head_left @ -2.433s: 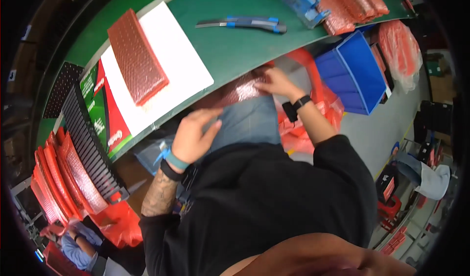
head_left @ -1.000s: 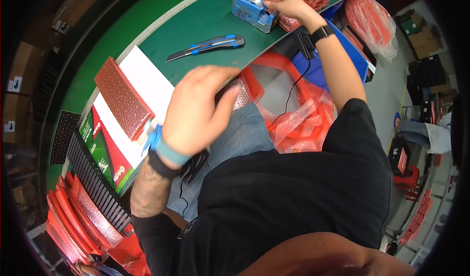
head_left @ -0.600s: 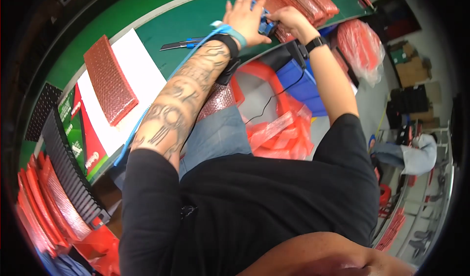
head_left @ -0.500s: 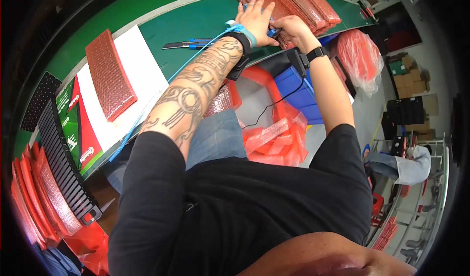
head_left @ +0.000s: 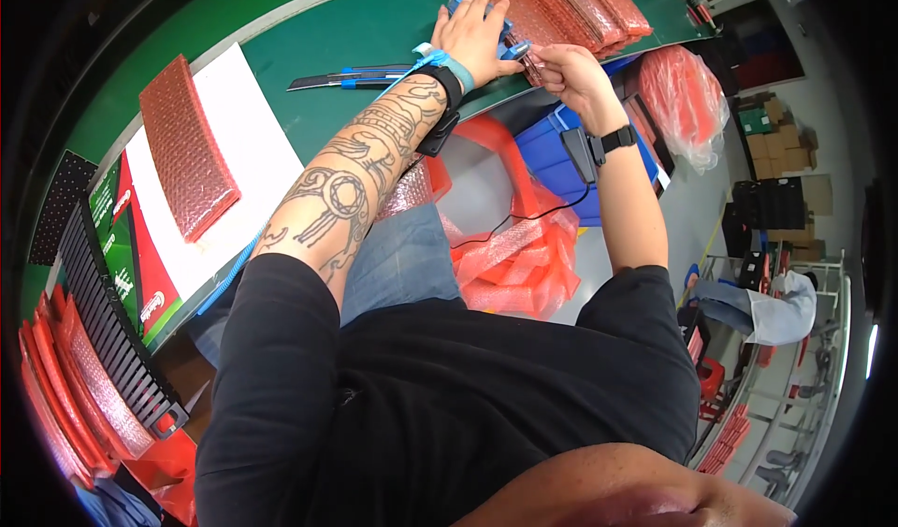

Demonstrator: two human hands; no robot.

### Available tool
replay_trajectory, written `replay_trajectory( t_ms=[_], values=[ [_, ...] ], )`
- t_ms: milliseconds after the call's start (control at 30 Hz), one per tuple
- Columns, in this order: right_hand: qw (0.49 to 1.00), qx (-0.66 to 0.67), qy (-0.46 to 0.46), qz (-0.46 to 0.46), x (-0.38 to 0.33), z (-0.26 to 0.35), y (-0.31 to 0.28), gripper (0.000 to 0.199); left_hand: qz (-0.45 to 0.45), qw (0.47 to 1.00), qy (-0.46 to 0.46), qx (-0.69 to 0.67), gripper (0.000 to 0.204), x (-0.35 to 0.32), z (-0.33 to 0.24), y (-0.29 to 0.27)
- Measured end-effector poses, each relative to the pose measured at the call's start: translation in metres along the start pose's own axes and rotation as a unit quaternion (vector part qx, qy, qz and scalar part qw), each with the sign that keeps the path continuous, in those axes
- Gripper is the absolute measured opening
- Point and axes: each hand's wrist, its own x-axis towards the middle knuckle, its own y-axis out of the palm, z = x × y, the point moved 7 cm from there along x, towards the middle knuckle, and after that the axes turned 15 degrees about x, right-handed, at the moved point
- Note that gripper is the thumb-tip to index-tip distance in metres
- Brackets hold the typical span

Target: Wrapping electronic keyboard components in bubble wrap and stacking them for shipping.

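My left hand point(head_left: 470, 41) lies with fingers stretched out over a blue plastic object point(head_left: 513, 52), whose ends show on both sides of the hand; its kind is mostly hidden. The fingers press down on it rather than wrap round it. Close beside, my right hand point(head_left: 578, 80) is closed, pinching the edge of a narrow reddish bubble-wrap strip point(head_left: 534, 71) at the table's near edge. Just beyond both hands lies a stack of red bubble-wrap pouches point(head_left: 552, 8). A blue and black utility knife point(head_left: 351, 80) rests on the green table left of my left hand.
A single red bubble-wrap pouch point(head_left: 187, 148) lies on a white sheet point(head_left: 248, 120) at the left. Below the table edge stand a blue bin point(head_left: 552, 158) and a heap of red bubble wrap point(head_left: 524, 265). A black cable point(head_left: 538, 211) hangs there. Another person point(head_left: 781, 307) bends at the far right.
My left hand has shifted slightly left, and more of the blue object shows. My right hand has drawn a little toward me and to the right, fingers still pinched.
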Motion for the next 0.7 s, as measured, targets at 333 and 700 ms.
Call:
replay_trajectory(
  t_ms=[333, 700],
  values=[
    [0.995, 0.052, -0.036, -0.074, -0.010, -0.009, -0.013, 0.030, -0.013, 1.000, 0.022, -0.005, 0.103, 0.002, 0.002, 0.008],
    [0.985, -0.071, -0.073, -0.138, 0.007, -0.019, -0.013, 0.042, 0.010, 1.000, 0.010, 0.017, 0.098, -0.003, -0.002, 0.003]
  ],
)
